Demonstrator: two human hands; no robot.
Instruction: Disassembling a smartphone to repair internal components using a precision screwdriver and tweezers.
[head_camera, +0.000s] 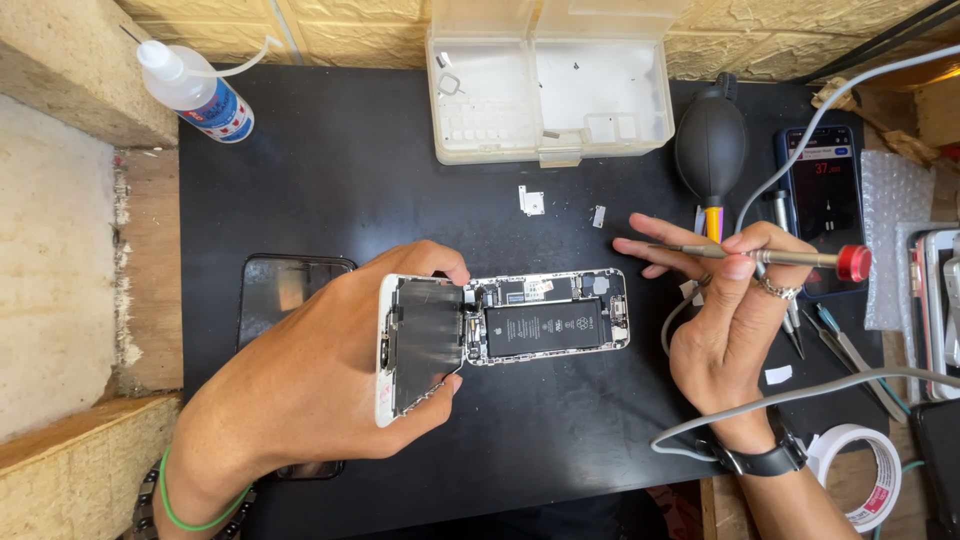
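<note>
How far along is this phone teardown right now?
Done: the phone is opened, battery exposed, and small metal plates lie loose on the mat. In hand: the left hand lifts the screen panel, and the right hand holds a screwdriver. Left: the panel is not yet separated from the body.

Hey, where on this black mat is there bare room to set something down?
Bare mat lies between the squeeze bottle and the plastic case, and along the near edge below the opened phone. The right side is crowded: air blower, tweezers, tape roll, cable.
</note>
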